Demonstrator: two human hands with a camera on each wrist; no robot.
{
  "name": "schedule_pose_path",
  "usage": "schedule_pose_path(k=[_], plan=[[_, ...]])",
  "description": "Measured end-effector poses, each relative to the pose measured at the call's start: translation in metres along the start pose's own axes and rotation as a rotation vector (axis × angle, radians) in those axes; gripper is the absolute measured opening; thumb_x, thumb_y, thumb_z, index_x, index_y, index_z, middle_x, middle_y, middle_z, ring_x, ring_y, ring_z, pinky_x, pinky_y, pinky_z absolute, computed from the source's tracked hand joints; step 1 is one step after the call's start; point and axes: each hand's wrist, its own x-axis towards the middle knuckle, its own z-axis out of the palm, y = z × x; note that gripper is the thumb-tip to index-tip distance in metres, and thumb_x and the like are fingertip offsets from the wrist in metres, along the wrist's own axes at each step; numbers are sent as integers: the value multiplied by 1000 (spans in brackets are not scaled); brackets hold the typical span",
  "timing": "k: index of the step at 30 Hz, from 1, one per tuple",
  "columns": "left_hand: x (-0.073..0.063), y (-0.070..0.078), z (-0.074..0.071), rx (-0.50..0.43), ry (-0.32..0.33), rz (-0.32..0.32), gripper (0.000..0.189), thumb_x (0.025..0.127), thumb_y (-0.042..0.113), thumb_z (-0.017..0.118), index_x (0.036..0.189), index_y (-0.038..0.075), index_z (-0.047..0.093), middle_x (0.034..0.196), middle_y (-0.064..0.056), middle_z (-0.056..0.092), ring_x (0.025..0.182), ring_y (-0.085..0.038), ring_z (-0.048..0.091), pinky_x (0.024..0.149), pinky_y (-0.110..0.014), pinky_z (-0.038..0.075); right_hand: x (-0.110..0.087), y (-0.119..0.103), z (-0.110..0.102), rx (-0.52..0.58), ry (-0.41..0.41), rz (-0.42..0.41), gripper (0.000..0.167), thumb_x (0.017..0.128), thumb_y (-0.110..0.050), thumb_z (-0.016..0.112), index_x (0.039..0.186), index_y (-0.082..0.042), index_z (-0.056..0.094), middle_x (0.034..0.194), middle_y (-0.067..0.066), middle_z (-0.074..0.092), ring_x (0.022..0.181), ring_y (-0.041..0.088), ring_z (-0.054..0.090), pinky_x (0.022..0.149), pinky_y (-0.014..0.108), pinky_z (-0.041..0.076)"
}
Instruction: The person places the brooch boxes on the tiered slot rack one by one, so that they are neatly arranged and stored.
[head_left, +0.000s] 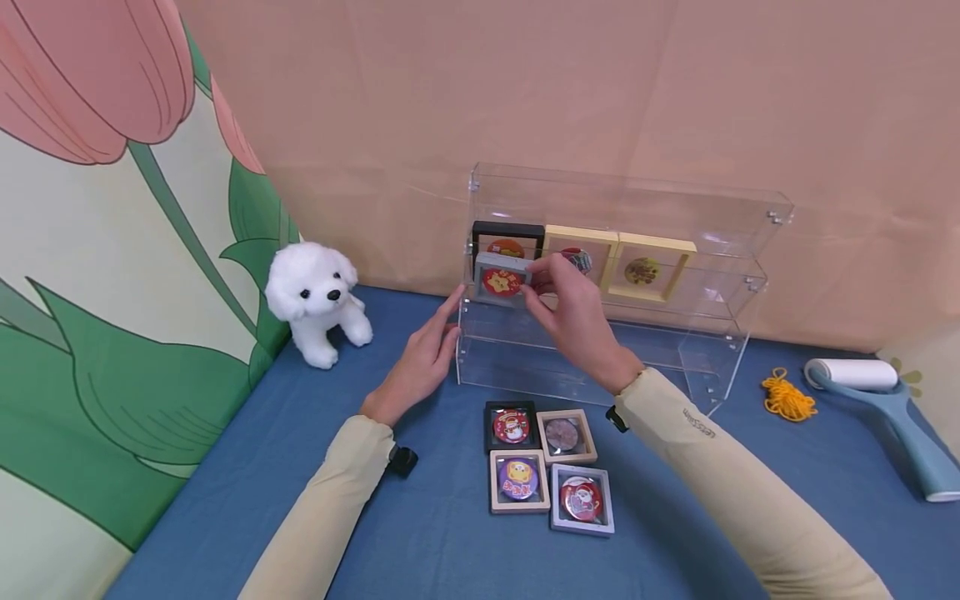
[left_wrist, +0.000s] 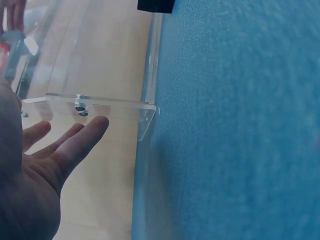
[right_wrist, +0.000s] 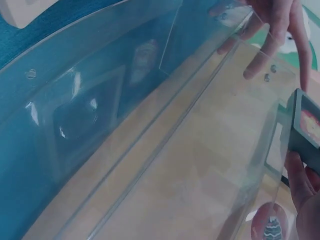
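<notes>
One gray frame [head_left: 499, 282], right hand [head_left: 573, 312] pinching its right side, left hand [head_left: 420, 358] outstretched, lower left

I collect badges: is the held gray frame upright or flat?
Upright: the gray frame faces outward, red badge showing, its side pinched by the right hand.

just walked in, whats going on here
A person's right hand holds a grey frame at the left end of a clear stand, while the left hand is by the stand's left side. Already on the stand are a black frame and two cream frames; four more frames lie on the blue cloth in front.
</notes>
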Motion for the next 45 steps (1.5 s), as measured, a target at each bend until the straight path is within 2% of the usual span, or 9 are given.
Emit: schedule_pose_path(k=[5,15,23,28,33,36,40,45], plan=[[0,1,0,-8,-3,-3,75,107,8,50,163,38,10,161,-9,34,127,-30,58,98,-45,51,-2,2,7,-8,-25,-10,33,91,1,74,118,-1,55,112,14,64,95,23,69,81,37,60],[1,0,2,-15,-8,12,71,108,15,47,163,38,9,163,-5,30,130,-30,56,99,-44,50,-11,4,15,-23,-124,-35,30,92,1,72,115,-4,55,113,14,65,98,25,68,84,38,59],[2,0,0,-5,-4,19,72,108,12,48,163,37,10,162,-7,32,129,-30,56,101,-44,49,-13,4,14,-132,-217,-31,21,96,-6,70,113,-8,59,101,8,70,79,17,66,73,32,60],[1,1,0,-1,-4,7,73,108,12,49,163,39,10,162,-7,33,128,-30,57,100,-44,50,-15,2,13,-198,-245,-28,17,96,-10,71,111,-7,65,98,7,73,74,16,66,68,31,59],[0,0,0,9,2,13,72,108,12,48,163,38,10,161,-8,35,127,-30,58,99,-44,50,-15,1,12,-217,-236,-46,18,95,-11,72,112,-6,70,103,9,72,81,19,68,74,34,60],[0,-1,1,9,4,23,71,108,13,48,163,37,11,161,-8,34,128,-31,57,99,-45,50,-17,1,9,-252,-215,-56,26,95,-13,72,120,-6,69,108,10,71,87,22,68,78,37,60],[0,-2,1,8,6,35,70,108,13,47,163,36,11,161,-9,35,128,-31,57,99,-46,50,-19,-4,1,-264,-167,-60,33,95,-13,72,127,-9,65,108,11,70,86,23,66,77,36,59],[0,-2,1,6,6,28,70,108,13,47,163,36,11,160,-9,36,127,-31,58,99,-46,50,-24,-11,-12,-223,-95,-99,36,92,-5,73,127,-7,65,110,11,67,91,24,62,81,39,57]])
